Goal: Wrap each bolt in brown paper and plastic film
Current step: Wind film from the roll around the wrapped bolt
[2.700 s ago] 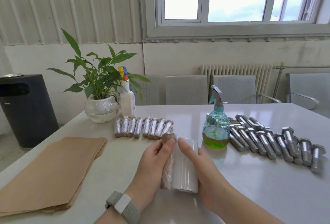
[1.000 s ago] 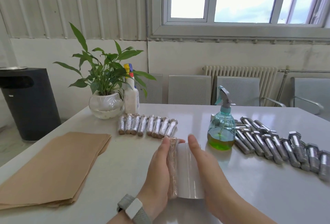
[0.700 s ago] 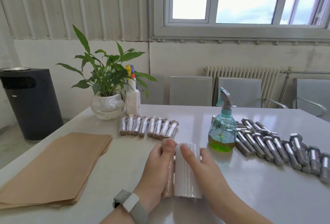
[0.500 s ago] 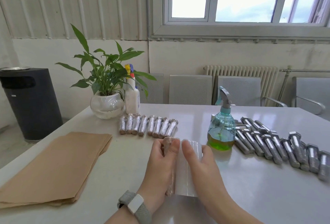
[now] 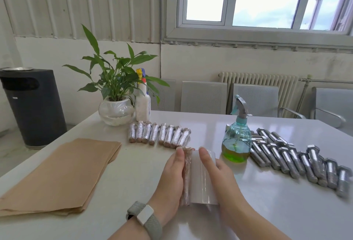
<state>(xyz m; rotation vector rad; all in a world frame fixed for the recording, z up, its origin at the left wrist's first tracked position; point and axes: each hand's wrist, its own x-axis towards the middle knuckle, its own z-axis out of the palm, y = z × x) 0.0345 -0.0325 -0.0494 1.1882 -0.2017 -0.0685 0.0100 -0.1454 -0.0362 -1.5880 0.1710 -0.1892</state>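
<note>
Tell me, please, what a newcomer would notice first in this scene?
Front and centre, the left hand and right hand press a paper-wrapped bolt against a roll of plastic film. Bare steel bolts lie at right; a row of wrapped bolts lies behind the hands.

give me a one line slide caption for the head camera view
Left hand and right hand roll a paper-wrapped bolt against the plastic film roll, between wrapped bolts and bare bolts.
</note>
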